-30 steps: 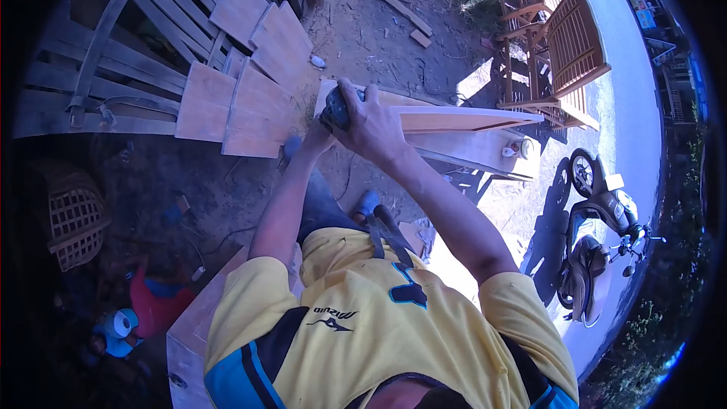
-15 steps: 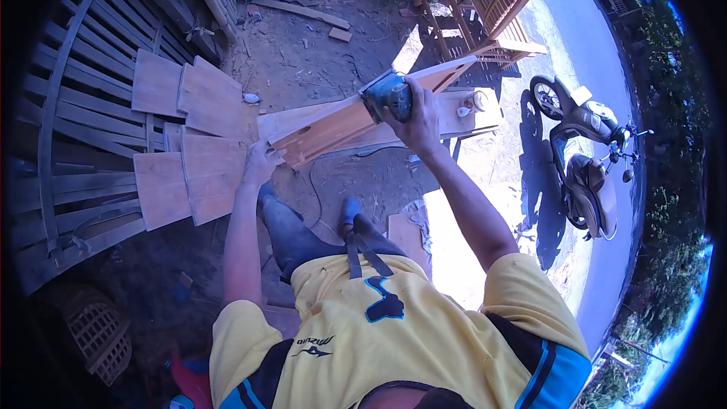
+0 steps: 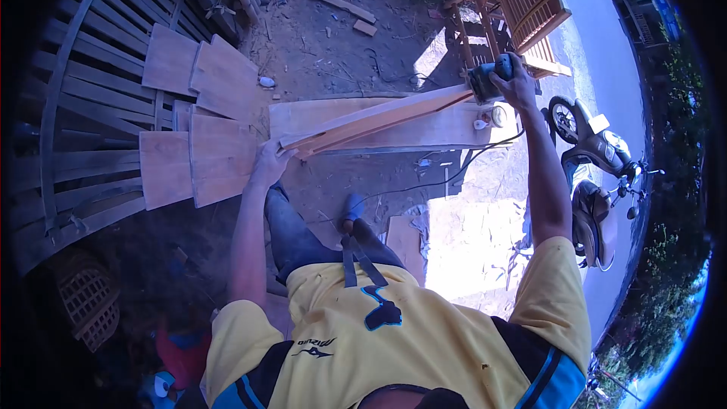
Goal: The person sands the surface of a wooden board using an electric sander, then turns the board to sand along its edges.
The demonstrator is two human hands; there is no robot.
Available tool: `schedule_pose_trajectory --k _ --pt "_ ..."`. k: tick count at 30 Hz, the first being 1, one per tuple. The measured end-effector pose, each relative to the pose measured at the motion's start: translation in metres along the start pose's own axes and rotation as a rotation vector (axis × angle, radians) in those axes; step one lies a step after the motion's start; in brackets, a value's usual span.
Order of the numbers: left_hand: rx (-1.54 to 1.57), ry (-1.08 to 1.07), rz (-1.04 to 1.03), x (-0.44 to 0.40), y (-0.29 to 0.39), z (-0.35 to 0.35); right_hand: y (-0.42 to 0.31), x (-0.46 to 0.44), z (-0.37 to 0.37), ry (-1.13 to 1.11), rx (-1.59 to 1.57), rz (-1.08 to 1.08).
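Note:
My left hand [image 3: 270, 163] grips the near-left end of a long wooden board [image 3: 379, 119], which is held on edge and slants up to the right. At its far right end my right hand [image 3: 516, 85] is wrapped round a blue-green electric sander [image 3: 485, 79], its pad against or very close to the board's end. A black power cord [image 3: 447, 179] curves down from the sander side towards my feet. Beneath the board lies a wide pale plank bench [image 3: 333, 117]. A small white item and a round jar [image 3: 498, 116] stand on its right end.
Several flat wood panels [image 3: 219, 155] rest on a slatted bench [image 3: 98, 91] at the left. Slatted wooden chairs [image 3: 522, 0] stand at the upper right. A motorbike [image 3: 598, 159] is parked by the road. Wood scraps [image 3: 326, 0] lie on the ground.
My right hand and the sander have moved right along the board, from its middle to the far end. The cord now stretches across the ground. My left hand stays at the near end.

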State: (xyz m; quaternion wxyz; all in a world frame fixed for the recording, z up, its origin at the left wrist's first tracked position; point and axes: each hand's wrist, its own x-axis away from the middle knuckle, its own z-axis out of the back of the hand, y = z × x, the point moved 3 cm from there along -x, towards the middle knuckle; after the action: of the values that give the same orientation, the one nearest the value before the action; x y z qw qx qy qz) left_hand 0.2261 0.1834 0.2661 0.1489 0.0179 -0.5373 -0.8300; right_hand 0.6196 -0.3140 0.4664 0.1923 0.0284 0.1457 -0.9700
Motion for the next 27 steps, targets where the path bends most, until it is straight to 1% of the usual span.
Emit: schedule_pose_trajectory --k 2,4,6,8,10,12,16,18,19,20,22,23,24,25,26,27 --pt "-0.116 0.005 -0.024 0.001 0.026 0.008 -0.04 0.021 -0.007 -0.04 -0.12 0.134" --pt "-0.088 -0.024 0.023 0.0 0.043 0.013 -0.088 0.049 -0.012 -0.139 -0.193 0.222" --pt "-0.06 -0.053 0.004 0.0 0.047 0.015 -0.138 0.072 -0.016 -0.119 -0.147 0.415" --pt "-0.1 -0.009 0.01 -0.007 0.027 0.011 -0.178 0.086 -0.026 -0.168 -0.152 0.496" --pt "-0.145 0.025 0.005 -0.014 0.007 0.006 -0.222 0.093 -0.033 -0.202 -0.175 0.564" --pt "-0.18 0.019 -0.059 -0.018 -0.002 0.001 -0.268 0.097 -0.038 -0.322 -0.138 0.526" --pt "-0.086 0.08 -0.08 -0.008 0.017 0.006 -0.352 0.105 -0.06 -0.355 -0.115 0.678" --pt "-0.079 -0.023 -0.097 -0.004 0.025 0.007 -0.393 0.111 -0.073 -0.392 -0.109 0.732" --pt "-0.068 0.129 -0.201 -0.001 0.021 0.003 -0.411 0.114 -0.077 -0.396 -0.106 0.746" --pt "-0.065 0.142 -0.198 -0.002 0.013 0.0 -0.428 0.118 -0.081 -0.404 -0.095 0.763" --pt "-0.167 0.004 -0.006 0.0 0.014 0.0 -0.441 0.122 -0.083 -0.41 -0.081 0.792" --pt "-0.142 0.03 -0.083 -0.003 0.008 -0.003 -0.438 0.121 -0.084 -0.39 -0.1 0.812" --pt "-0.135 0.045 -0.084 -0.006 0.002 -0.006 -0.434 0.12 -0.084 -0.369 -0.117 0.833" --pt "-0.074 0.082 -0.147 -0.008 0.003 -0.009 -0.424 0.119 -0.083 -0.371 -0.108 0.846" --pt "-0.014 0.118 -0.21 -0.01 0.002 -0.012 -0.41 0.117 -0.078 -0.347 -0.118 0.813" --pt "-0.031 0.074 -0.166 -0.005 0.019 -0.003 -0.397 0.115 -0.074 -0.324 -0.129 0.781"
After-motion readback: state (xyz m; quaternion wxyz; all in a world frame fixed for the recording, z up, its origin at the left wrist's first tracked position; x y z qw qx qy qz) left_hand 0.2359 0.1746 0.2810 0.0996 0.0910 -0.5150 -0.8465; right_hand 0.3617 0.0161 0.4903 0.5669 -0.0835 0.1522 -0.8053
